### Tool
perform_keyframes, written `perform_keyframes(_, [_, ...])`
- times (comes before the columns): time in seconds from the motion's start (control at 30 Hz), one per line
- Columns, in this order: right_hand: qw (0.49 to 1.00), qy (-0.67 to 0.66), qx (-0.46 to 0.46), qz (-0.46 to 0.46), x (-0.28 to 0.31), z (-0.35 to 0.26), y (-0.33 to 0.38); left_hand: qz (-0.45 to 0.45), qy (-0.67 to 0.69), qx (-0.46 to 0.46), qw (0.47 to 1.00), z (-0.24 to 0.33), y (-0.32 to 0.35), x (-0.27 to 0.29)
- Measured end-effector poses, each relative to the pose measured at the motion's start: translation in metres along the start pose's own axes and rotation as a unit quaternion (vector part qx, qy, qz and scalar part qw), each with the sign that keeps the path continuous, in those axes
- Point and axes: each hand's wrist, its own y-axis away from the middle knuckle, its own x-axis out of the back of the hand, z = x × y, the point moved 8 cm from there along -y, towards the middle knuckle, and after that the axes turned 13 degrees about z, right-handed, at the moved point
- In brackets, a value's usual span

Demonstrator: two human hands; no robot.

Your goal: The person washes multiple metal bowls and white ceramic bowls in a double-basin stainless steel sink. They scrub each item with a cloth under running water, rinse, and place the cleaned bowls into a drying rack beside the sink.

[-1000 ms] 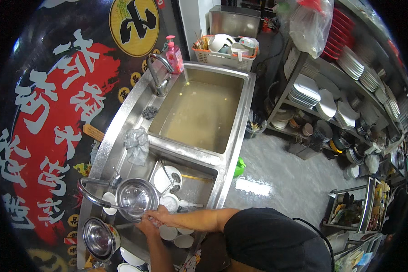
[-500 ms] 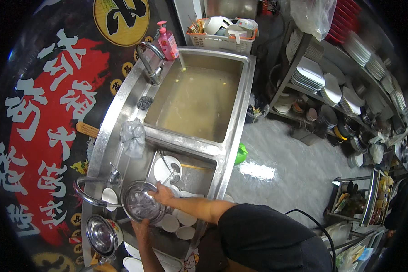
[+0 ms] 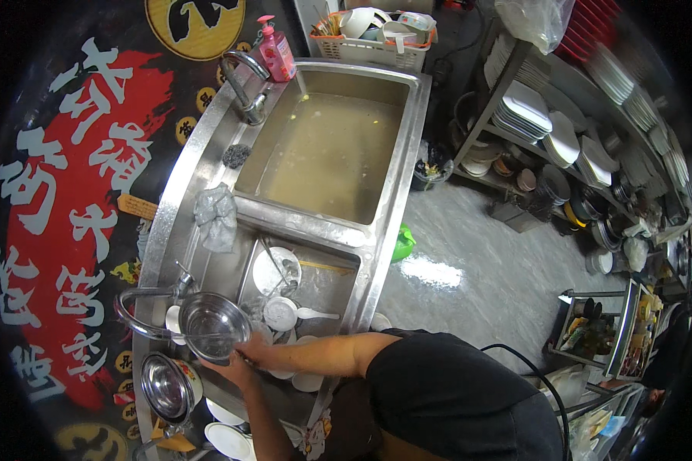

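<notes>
**Steel bowl held over the near sink basin**

At the far left, a painted wall (image 3: 77, 192) in red, black and white runs along the back of the stainless sink unit (image 3: 169, 230). Low on that side a second steel bowl (image 3: 164, 386) rests on the sink's ledge, with white plates (image 3: 227, 438) stacked just below it. A curved tap (image 3: 142, 303) arches over the near basin (image 3: 323, 280). Under its spout sits the steel bowl (image 3: 213, 326), held upright at the basin's left edge. The left hand (image 3: 234, 372) cups the bowl from below, fingers curled against its underside. The right hand (image 3: 252, 349) grips the bowl's near rim, closed on it; single fingers are too small to make out. In the basin beside them lie white plates, a small white bowl (image 3: 279, 313) and a white spoon (image 3: 315, 313). A crumpled plastic bag (image 3: 217, 217) lies on the ledge between the basins. Further back, the larger basin (image 3: 323, 154) holds murky water, with another tap (image 3: 246, 81) and a pink soap bottle (image 3: 275, 54) at its corner. On the right, metal shelves (image 3: 561, 138) carry stacked white plates above a grey floor (image 3: 469, 253).
</notes>
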Motion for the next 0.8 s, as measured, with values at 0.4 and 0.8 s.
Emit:
perform_keyframes(0.4, [0.615,0.311,0.702,-0.18,-0.015,-0.182,0.091,-0.244,-0.304,-0.138,0.91,0.007,0.0,0.006])
perform_keyframes(0.8, [0.735,0.322,0.587,-0.104,0.029,-0.108,0.057,-0.165,0.164,0.365,0.901,-0.026,0.039,-0.005])
